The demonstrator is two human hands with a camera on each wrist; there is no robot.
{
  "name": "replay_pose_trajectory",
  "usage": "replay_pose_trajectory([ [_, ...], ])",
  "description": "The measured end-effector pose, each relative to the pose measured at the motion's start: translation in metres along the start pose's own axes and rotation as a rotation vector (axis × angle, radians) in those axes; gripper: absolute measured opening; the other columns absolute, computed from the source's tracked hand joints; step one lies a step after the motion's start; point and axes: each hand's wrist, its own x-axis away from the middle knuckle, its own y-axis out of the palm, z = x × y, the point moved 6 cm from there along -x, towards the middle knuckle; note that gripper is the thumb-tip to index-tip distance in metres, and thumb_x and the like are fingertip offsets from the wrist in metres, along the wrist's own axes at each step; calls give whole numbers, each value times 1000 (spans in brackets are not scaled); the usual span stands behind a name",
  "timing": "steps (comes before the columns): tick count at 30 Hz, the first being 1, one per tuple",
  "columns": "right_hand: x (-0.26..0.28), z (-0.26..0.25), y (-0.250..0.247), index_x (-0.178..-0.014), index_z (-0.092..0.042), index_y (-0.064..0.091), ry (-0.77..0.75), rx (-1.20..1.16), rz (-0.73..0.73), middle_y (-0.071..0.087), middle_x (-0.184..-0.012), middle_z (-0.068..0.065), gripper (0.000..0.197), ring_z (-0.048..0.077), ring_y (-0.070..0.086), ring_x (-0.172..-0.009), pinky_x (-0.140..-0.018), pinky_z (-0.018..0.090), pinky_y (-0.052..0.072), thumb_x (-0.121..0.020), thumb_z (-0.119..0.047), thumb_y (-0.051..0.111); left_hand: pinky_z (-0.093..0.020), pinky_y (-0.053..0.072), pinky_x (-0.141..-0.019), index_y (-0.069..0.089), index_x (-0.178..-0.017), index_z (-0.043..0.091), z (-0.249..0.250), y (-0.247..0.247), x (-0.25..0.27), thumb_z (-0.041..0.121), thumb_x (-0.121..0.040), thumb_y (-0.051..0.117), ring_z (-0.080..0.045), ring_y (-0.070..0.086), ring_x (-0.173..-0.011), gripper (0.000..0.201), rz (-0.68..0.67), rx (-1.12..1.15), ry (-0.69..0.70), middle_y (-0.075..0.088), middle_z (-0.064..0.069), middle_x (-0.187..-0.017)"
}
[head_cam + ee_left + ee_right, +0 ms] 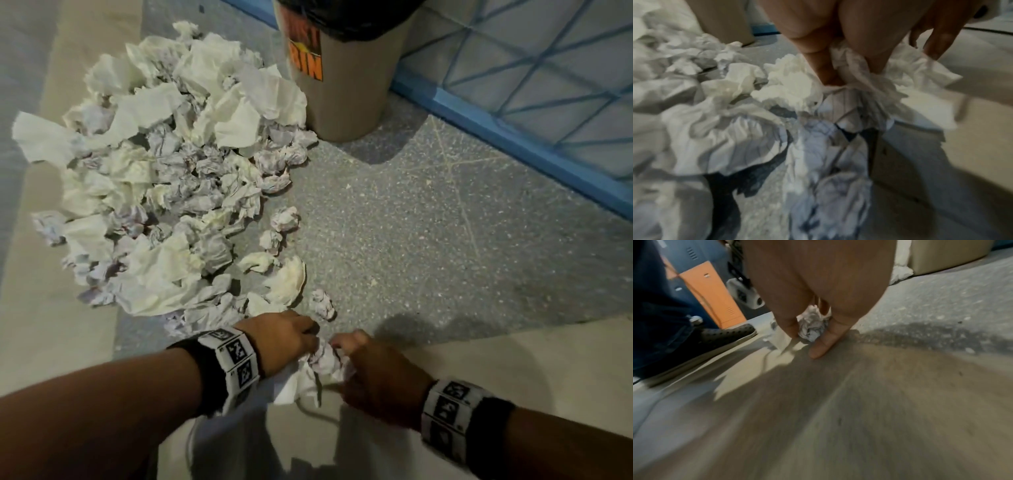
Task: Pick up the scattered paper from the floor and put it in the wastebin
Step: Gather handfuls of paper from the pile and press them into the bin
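- Progress check: barely started, by the look of it. The big pile (171, 164) of crumpled paper sits on the floor (428, 212), spreading from just left of the bin (346, 102) down toward the person.
- What's inside the bin I can't tell. Only the outside wall, a black liner at the top and an orange sticker show, so no idea how much has gone in.
- Step in hand, I'd say: gathering one handful at the near edge of the pile, right where the grey floor meets a pale strip.
- Left hand (284, 339): fingers curled down into a bunch (318, 366) of white tissue and lined paper, pinching it. The left wrist view shows the fingertips (830, 78) buried in the folds.
- Right hand (373, 373): closed in from the other side on the same bunch, thumb and fingers bracketing a small crumpled ball (812, 327), tips touching the floor or very nearly.
- Bunch is down at floor level, not lifted, and well apart from the bin.
- Counts: one bin, two hands, one bunch in the grip.
- Loose paper: far too many to count properly, dozens, mixed soft white tissues and tighter greyish lined balls, overlapping each other.
- A few strays I can separate on the right edge of the pile: roughly four or five small balls, one (322, 305) just beyond the left hand.
- Left to do: pretty much the whole pile, many trips I'd guess.
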Motion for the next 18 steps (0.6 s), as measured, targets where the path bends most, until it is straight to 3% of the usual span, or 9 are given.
replay_pose_trajectory([
  [2,-15,-5,-17,-146,-32,19,22,-62,76,45,-132,2,78,22,52,-115,-94,29,43,-81,-43,60,-39,51,-90,57,-120,13,-7,3,2,8,-90,44,-30,57,-105,33,6,20,-36,55,-11,-119],
  [5,-41,-5,-33,-146,-44,4,31,79,104,48,-118,3,86,28,55,-104,-91,36,46,-82,-39,60,-38,50,-91,55,-125,13,-18,1,12,9,-91,49,-29,57,-105,34,59,139,-74,56,-9,-117],
  [8,-65,-11,-42,-139,-35,28,72,178,87,47,-117,7,62,33,54,-106,-90,39,45,-85,-41,56,-31,50,-81,61,-113,15,-34,-9,27,11,-83,61,-25,61,-95,30,133,73,-91,59,-5,-107],
  [10,-73,-20,-44,-131,-28,37,60,220,76,46,-115,8,49,34,55,-104,-86,39,45,-86,-38,54,-31,50,-83,59,-114,16,-49,-19,36,10,-84,58,-24,59,-99,31,164,71,-139,57,-5,-108],
  [13,-75,-25,-45,-129,-26,39,42,260,60,46,-117,8,46,34,55,-103,-84,39,46,-87,-37,53,-36,48,-90,53,-122,16,-70,-33,47,7,-89,44,-23,55,-107,35,133,131,-211,52,-4,-116],
  [18,-66,-16,-56,-126,-31,40,61,224,72,47,-122,4,46,30,54,-108,-89,40,47,-84,-42,54,-18,44,-91,56,-121,24,-98,-86,63,8,-90,48,-9,54,-109,36,258,184,-237,50,7,-120],
])
